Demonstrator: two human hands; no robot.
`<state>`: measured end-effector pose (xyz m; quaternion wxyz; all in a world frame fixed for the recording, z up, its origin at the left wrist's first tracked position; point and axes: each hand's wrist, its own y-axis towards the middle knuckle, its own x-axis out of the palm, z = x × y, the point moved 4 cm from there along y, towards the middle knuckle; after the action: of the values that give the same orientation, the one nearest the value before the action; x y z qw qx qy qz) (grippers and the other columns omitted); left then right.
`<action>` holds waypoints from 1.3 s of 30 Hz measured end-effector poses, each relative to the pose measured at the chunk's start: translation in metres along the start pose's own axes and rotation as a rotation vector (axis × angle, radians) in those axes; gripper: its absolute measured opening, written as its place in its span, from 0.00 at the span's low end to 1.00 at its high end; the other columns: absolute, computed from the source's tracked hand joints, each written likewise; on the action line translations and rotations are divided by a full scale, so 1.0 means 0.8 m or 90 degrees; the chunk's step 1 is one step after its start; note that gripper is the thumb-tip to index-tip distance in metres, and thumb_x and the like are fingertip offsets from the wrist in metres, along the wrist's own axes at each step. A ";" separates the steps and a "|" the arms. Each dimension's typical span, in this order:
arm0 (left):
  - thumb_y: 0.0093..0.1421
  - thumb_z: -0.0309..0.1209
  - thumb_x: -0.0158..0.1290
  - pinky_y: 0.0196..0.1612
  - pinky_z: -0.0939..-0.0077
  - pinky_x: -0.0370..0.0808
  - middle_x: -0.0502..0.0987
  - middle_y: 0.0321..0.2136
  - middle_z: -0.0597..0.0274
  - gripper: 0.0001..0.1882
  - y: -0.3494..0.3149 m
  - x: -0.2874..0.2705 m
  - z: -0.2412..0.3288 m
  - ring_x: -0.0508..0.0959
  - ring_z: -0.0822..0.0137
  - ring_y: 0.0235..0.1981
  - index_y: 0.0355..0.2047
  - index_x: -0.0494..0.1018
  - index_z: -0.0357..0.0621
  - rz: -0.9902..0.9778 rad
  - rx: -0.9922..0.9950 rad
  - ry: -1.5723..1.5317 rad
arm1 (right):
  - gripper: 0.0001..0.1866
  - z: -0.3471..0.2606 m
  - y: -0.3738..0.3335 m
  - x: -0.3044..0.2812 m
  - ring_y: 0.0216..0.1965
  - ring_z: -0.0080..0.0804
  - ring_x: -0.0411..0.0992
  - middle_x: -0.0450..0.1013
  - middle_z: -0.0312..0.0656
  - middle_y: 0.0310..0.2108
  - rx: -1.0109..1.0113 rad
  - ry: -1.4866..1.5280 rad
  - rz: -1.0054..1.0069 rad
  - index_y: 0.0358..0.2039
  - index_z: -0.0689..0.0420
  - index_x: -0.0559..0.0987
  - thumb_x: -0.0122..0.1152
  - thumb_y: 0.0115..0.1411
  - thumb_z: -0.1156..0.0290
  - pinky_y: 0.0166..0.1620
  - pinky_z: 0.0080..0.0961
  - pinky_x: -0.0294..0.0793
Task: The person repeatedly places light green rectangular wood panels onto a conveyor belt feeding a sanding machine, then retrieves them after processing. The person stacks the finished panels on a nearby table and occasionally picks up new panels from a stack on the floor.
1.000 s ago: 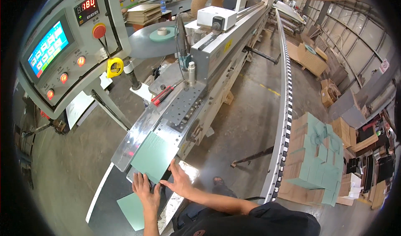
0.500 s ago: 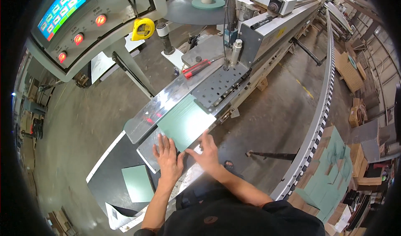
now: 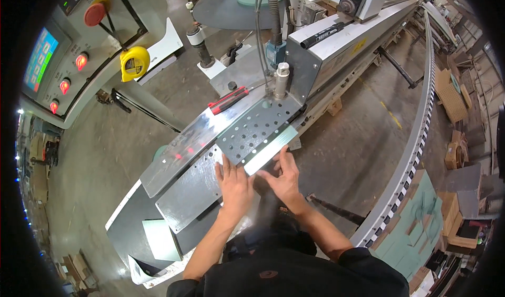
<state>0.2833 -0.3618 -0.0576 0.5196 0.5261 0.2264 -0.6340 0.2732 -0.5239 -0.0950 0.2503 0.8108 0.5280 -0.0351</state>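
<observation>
A light green board (image 3: 271,150) shows as a narrow strip along the near edge of the perforated metal plate (image 3: 258,126); whether the rest of it lies under that plate I cannot tell. My left hand (image 3: 234,185) rests at the right end of the smooth metal plate (image 3: 189,189), fingers stretched forward beside the board's near-left end. Close to the board's near edge is my right hand (image 3: 285,181), its thumb and forefinger apart and the other fingers curled. Neither hand is wrapped around the board. A second green board (image 3: 162,239) lies on the dark table (image 3: 129,226) at left.
A red utility knife (image 3: 229,100) lies on the metal ledge beyond the perforated plate. At upper left, a yellow tape measure (image 3: 134,63) hangs from the control panel (image 3: 68,39). A long curved rail (image 3: 421,134) runs along the right, with stacked green boards (image 3: 413,218) beyond.
The green board has moved forward and right, from the smooth plate to the perforated plate. Both hands have moved right and slightly forward with it. The view has shifted.
</observation>
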 end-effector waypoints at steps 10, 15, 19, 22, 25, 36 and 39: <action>0.56 0.29 0.62 0.57 0.41 0.68 0.75 0.47 0.29 0.32 0.080 0.078 0.051 0.76 0.35 0.48 0.56 0.68 0.20 0.037 -0.034 -0.123 | 0.60 0.072 0.078 -0.063 0.31 0.35 0.69 0.75 0.43 0.40 -0.085 -0.077 0.034 0.73 0.58 0.59 0.85 0.42 0.67 0.34 0.31 0.74; 0.58 0.32 0.59 0.52 0.44 0.69 0.75 0.46 0.34 0.28 0.078 0.045 0.088 0.74 0.37 0.49 0.57 0.67 0.34 0.103 0.097 -0.076 | 0.56 0.097 0.121 -0.108 0.32 0.37 0.69 0.74 0.44 0.40 -0.034 -0.097 0.032 0.71 0.61 0.62 0.83 0.44 0.63 0.36 0.32 0.74; 0.59 0.26 0.61 0.52 0.57 0.77 0.80 0.50 0.45 0.23 -0.032 -0.043 0.092 0.80 0.45 0.48 0.56 0.75 0.39 0.001 0.205 -0.317 | 0.50 0.115 0.129 -0.129 0.40 0.45 0.73 0.75 0.48 0.42 0.020 -0.104 0.067 0.68 0.66 0.65 0.80 0.48 0.61 0.44 0.37 0.74; 0.55 0.25 0.64 0.49 0.63 0.80 0.82 0.48 0.47 0.22 -0.128 -0.115 0.003 0.83 0.50 0.46 0.52 0.78 0.42 0.171 0.002 -0.236 | 0.46 0.084 0.088 -0.113 0.43 0.47 0.73 0.76 0.49 0.42 0.071 -0.060 0.068 0.65 0.67 0.68 0.77 0.51 0.61 0.46 0.39 0.73; 0.48 0.30 0.68 0.62 0.52 0.68 0.73 0.57 0.41 0.34 -0.221 -0.157 -0.130 0.72 0.42 0.59 0.58 0.72 0.38 0.283 -0.156 -0.009 | 0.41 0.058 0.024 -0.092 0.43 0.46 0.73 0.76 0.49 0.43 0.073 -0.066 0.028 0.63 0.67 0.71 0.75 0.53 0.59 0.47 0.41 0.73; 0.29 0.69 0.70 0.60 0.18 0.54 0.47 0.72 0.29 0.71 -0.434 -0.156 -0.314 0.49 0.26 0.71 0.71 0.59 0.47 -0.071 -0.584 0.108 | 0.28 -0.033 -0.127 0.029 0.27 0.26 0.71 0.75 0.41 0.36 0.064 0.023 -0.076 0.55 0.63 0.79 0.74 0.52 0.71 0.35 0.25 0.75; 0.29 0.68 0.70 0.61 0.18 0.52 0.44 0.73 0.30 0.72 -0.413 -0.153 -0.304 0.47 0.25 0.71 0.73 0.55 0.51 -0.091 -0.612 0.091 | 0.28 -0.051 -0.129 0.031 0.28 0.28 0.71 0.75 0.43 0.38 0.049 0.003 -0.096 0.55 0.62 0.79 0.73 0.53 0.72 0.36 0.26 0.76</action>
<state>0.0804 0.0101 -0.1166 0.6417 0.2521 0.5644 -0.4540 0.1852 -0.4526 -0.1057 0.2143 0.7781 0.5861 -0.0722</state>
